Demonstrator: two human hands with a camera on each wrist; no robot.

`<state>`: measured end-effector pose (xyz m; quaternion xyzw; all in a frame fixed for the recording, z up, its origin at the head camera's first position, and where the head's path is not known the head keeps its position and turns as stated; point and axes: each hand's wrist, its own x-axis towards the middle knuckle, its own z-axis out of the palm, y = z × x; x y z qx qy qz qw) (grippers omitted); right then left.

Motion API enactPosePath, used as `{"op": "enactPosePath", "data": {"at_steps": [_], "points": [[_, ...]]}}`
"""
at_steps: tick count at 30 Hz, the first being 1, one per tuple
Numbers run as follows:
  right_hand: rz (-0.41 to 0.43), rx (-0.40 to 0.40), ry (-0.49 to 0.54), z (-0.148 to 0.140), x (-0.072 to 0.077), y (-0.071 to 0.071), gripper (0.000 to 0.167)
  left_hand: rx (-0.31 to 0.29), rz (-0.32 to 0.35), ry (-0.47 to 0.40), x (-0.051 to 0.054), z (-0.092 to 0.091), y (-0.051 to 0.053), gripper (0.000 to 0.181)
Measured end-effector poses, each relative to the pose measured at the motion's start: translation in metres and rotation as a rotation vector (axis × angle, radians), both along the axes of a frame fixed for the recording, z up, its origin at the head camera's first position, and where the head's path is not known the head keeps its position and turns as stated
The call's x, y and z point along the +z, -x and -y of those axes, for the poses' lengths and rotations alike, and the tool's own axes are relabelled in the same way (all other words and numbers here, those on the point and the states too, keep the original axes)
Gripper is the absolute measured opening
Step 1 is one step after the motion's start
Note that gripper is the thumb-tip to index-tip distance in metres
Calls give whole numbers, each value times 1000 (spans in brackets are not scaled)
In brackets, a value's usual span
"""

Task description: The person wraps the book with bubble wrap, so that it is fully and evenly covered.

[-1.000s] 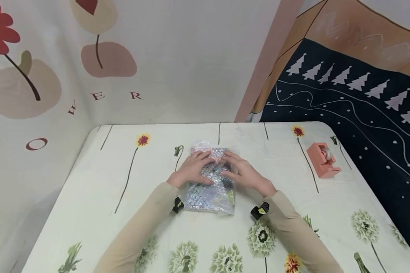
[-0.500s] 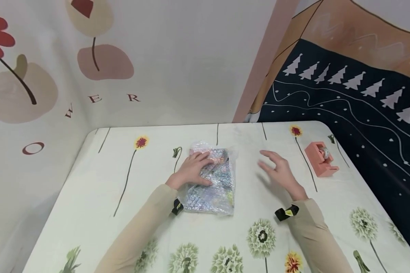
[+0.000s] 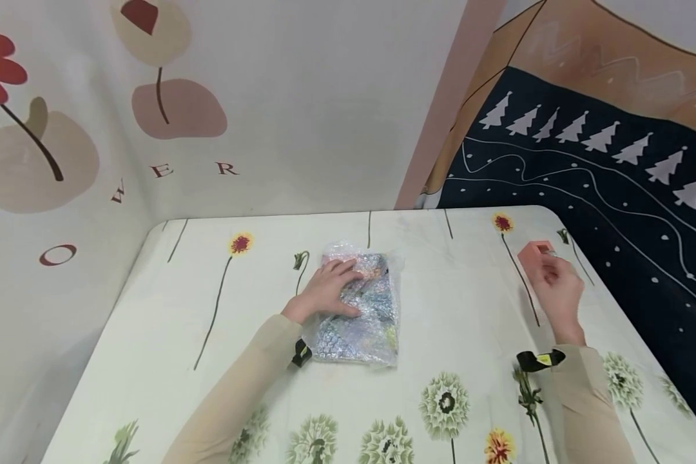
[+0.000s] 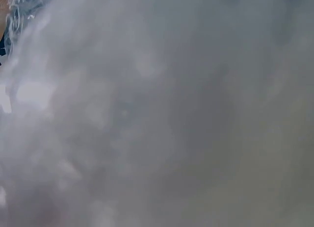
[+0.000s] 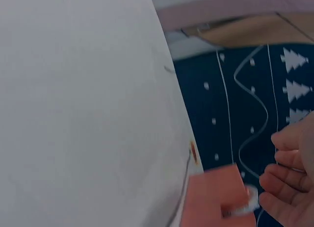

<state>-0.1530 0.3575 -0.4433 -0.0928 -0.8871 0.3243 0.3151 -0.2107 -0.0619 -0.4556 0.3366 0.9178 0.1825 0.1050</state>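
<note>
A flat package in clear bubble wrap [image 3: 368, 338] lies mid-table, with a colourful printed item showing through. My left hand [image 3: 327, 290] rests spread on its upper left part. Blurred wrap fills most of the left wrist view, with sharper plastic folds [image 4: 24, 13] at the top left corner. At the right side, my right hand [image 3: 559, 291] is over a coral-pink tape dispenser [image 3: 530, 256], partly covering it. The right wrist view has loosely bent fingers [image 5: 277, 185] beside the tape roll [image 5: 253, 197]; no tape is visibly pinched.
The table [image 3: 458, 309] wears a white cloth printed with flowers. A white wall hanging [image 3: 301, 116] stands behind it, and a dark cloth with pale trees [image 3: 603, 180] hangs beyond the right edge.
My right hand has left the package and moved right to the tape dispenser. The left hand stays on the package.
</note>
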Motion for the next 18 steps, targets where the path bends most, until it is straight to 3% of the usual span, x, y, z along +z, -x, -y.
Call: {"op": "enactPosePath", "data": {"at_steps": [4,8,12,18], "points": [[80,-127,0,-21,2,-6,25,4,3,-2,-2,0,0,77],[289,-197,26,-37,4,-10,37,6,10,8,-5,-1,0,77],[459,-196,13,-50,3,-12,45,7,10,9,-6,0,-1,77],[503,-149,37,-70,-12,-7,51,6,5,-1,-6,0,-2,77]]}}
